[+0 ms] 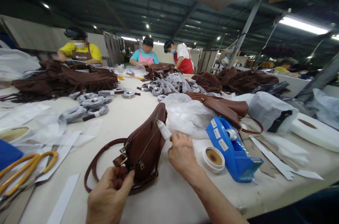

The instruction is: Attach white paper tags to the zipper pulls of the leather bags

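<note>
Handbag (144, 144): brown leather, on side, strap looped, white-wrapped zipper pull (163, 129).

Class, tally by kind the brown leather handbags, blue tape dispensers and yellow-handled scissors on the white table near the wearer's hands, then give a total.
Brown leather handbags: 2
Blue plastic tape dispenser: 1
Yellow-handled scissors: 1
Total: 4

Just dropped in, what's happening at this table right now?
A person has a brown handbag lying on the white table. The left hand grips its near end by the strap buckle; the right hand pinches a white paper strip at the bag's top. A blue tape dispenser and a small round tin sit beside the right hand. Co-workers work at the far end.
</note>
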